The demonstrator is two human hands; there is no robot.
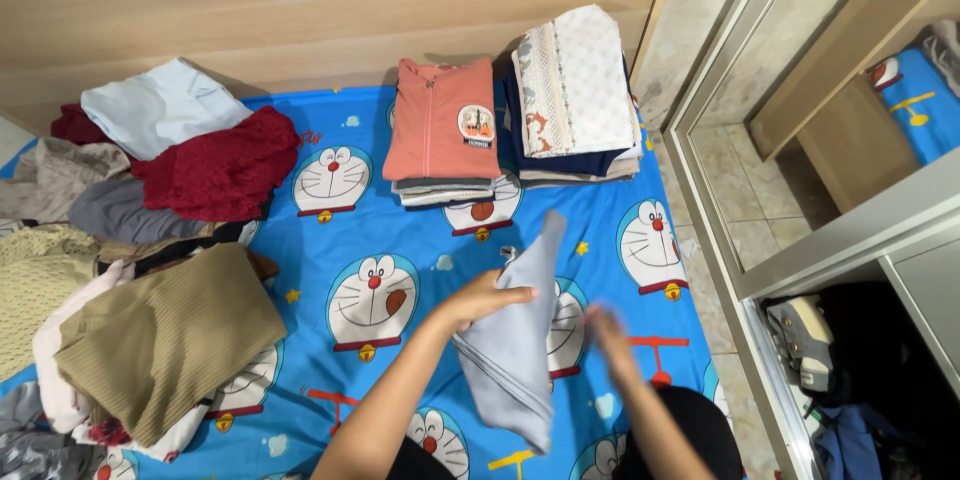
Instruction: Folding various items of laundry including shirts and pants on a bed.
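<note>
Grey garment (515,340) gripped by left hand (480,300) fingers; right hand (608,332) (blurred) beside it, fingers' state unclear.

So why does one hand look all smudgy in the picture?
In the head view, the right hand is smeared by motion blur, while the left hand gripping the grey garment is sharper; the folded stacks are crisp under soft, even light, and the mirror edges lean from wide-lens distortion.

L hand (487,298) gripping, R hand (608,332) blurred, low.
</note>
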